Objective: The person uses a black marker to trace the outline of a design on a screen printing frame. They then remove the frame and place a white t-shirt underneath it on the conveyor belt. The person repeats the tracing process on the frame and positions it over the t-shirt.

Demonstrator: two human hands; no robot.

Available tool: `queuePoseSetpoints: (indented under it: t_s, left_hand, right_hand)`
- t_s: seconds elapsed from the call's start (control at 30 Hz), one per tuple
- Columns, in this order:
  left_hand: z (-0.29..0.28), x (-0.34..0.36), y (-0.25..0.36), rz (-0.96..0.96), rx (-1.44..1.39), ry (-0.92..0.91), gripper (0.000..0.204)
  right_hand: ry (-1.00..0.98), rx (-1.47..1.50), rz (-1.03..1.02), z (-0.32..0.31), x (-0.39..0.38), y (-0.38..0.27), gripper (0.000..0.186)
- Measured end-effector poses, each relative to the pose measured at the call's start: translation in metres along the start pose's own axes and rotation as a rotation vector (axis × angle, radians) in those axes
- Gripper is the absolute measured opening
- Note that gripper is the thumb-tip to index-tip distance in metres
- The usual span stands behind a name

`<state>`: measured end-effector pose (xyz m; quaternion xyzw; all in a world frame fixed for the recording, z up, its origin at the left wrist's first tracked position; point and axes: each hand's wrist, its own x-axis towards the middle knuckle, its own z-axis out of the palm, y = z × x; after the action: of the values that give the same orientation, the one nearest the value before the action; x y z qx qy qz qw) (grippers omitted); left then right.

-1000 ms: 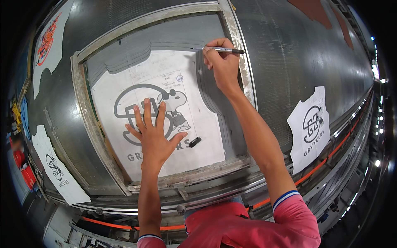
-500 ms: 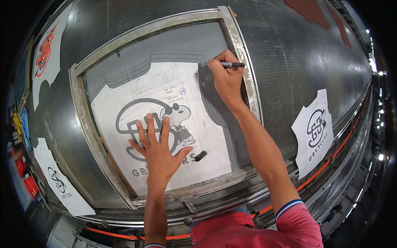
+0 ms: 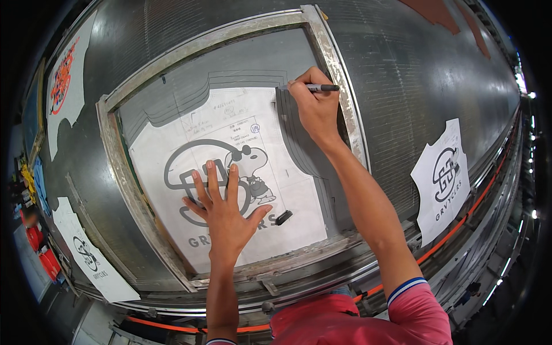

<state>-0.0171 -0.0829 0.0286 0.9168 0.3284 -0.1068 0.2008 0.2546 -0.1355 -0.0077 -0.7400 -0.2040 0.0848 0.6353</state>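
My left hand (image 3: 229, 224) lies flat with fingers spread on a white paper garment pattern (image 3: 293, 198) printed with a dark ring logo and a cartoon dog. My right hand (image 3: 317, 106) grips a black and grey marker (image 3: 325, 88) near the pattern's upper right corner; fingers hide its tip. A small black cap (image 3: 283, 217) rests by my left thumb. Around the pattern is a worn screen frame (image 3: 336, 69) with grey mesh (image 3: 253, 54). Dark stepped outlines run along the paper's top and right edges.
A printed paper piece (image 3: 443, 187) lies on the dark table (image 3: 397, 86) at the right. Another printed piece (image 3: 95, 256) sits near left, and one with an orange print (image 3: 72, 75) far left. Brown pieces (image 3: 434, 14) lie far right. An orange strip (image 3: 454, 233) follows the table's near edge.
The whole view has shifted slightly. Both hands keep nearly the same places: the left still flat on the paper, the right still holding the marker at the upper corner.
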Motion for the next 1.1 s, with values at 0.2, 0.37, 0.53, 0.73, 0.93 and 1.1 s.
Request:
queuePoseSetpoints:
  t_s: [0.2,0.37,0.53,0.73,0.93,1.1]
  left_hand:
    - [0.0,0.0,0.001,0.0,-0.004,0.003,0.114]
    - [0.0,0.0,0.001,-0.001,-0.001,0.007,0.114]
    - [0.004,0.0,-0.002,0.019,-0.019,0.026,0.111]
    - [0.006,0.0,-0.003,0.036,-0.024,0.049,0.109]
    - [0.009,-0.001,-0.006,0.052,-0.018,0.063,0.11]
    - [0.009,-0.003,-0.004,0.047,0.024,0.071,0.114]
  right_hand:
    - [-0.007,0.009,-0.026,0.0,0.001,0.006,0.016]
    - [-0.021,0.03,-0.011,-0.001,0.0,0.005,0.017]
    - [-0.016,0.008,-0.039,-0.001,0.0,0.01,0.017]
    - [-0.034,0.005,-0.061,-0.002,0.0,0.01,0.017]
    - [-0.058,-0.011,-0.075,-0.003,-0.002,0.009,0.017]
    - [-0.075,-0.005,-0.091,-0.005,-0.004,0.009,0.019]
